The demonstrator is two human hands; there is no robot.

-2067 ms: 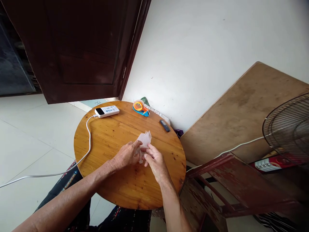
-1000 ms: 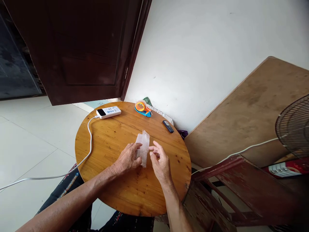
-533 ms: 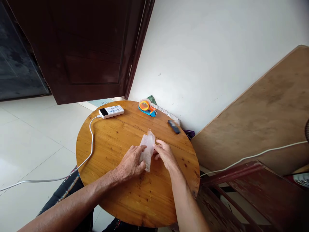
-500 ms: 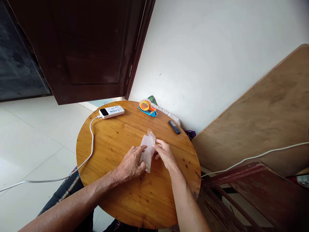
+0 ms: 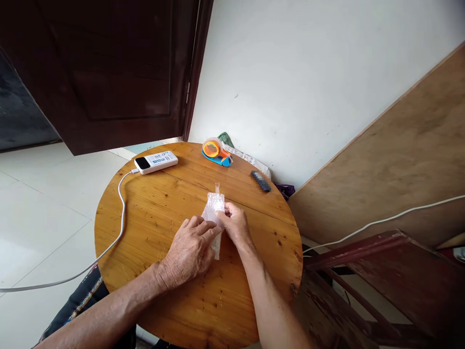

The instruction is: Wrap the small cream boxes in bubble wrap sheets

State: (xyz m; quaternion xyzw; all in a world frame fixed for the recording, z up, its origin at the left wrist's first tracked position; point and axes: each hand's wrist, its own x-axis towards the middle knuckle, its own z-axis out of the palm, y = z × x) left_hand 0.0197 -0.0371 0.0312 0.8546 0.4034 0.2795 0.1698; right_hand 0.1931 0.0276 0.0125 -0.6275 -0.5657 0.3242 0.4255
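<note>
A small piece of bubble wrap (image 5: 217,199) lies near the middle of the round wooden table, with a short strip of clear tape (image 5: 217,187) sticking out from its far end. My left hand (image 5: 192,245) has its bent fingers closed over the left side of the wrap, hiding part of it. From the right, my right hand (image 5: 235,225) pinches the wrap's edge, thumb on top and fingers curled at the side. Whether anything lies inside the wrap cannot be seen.
On the wooden table (image 5: 152,208) stand a white power bank (image 5: 160,161) with a white cable (image 5: 122,208) and an orange-and-blue tape dispenser (image 5: 217,151). A blurred dark object (image 5: 260,181) lies at the right. Beyond are a wall and a wooden board (image 5: 392,160).
My right hand has moved from the wrap's edge to a firmer pinch, thumb over it. My left fingers have come closer to the right hand, and the wrap looks folded narrower. The view has shifted slightly.
</note>
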